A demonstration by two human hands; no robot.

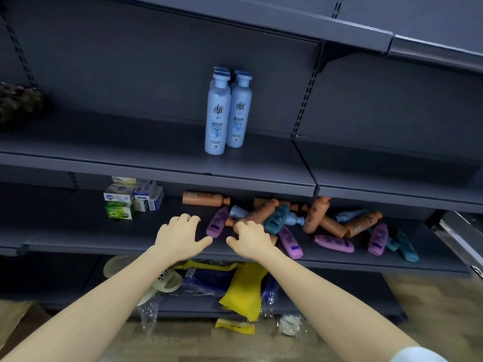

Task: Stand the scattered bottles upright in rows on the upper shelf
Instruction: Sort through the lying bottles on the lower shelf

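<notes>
Head view showed the scattered bottles point(326, 226) lying on their sides in a loose heap on the lower shelf point(91, 239), brown, purple, teal and pale blue ones crossing and resting on each other. The heap spread from the hands out toward 3 o'clock. A purple bottle point(218, 222) lay at its near edge, between the two hands, and a brown bottle point(257, 212) lay at 12 o'clock of the right hand point(251, 240).

They looked like small plastic toiletry bottles: probably light, stiff enough to squeeze a little, and smooth, so likely to roll or slide if nudged. The mid-body seemed the safest place to grasp, with the cap turned upward before setting down.

Right-hand fingers point(247, 226) were bent over the cap end of the brown bottle with the thumb splayed wide; whether they had closed on it could not be told, since the knuckles hid the tips. The left hand point(180, 235) hovered low over bare shelf, its fingers point(187, 219) loosely bent and holding nothing.

At 12 o'clock above the hands, tall blue bottles point(227, 111) already stood upright in two short rows on the upper shelf point(130, 158). Soap boxes point(130, 199) sat at 10 o'clock of the left hand. A yellow bag point(243, 291) and a slipper point(167, 283) lay on the bottom shelf at 6 o'clock.
</notes>
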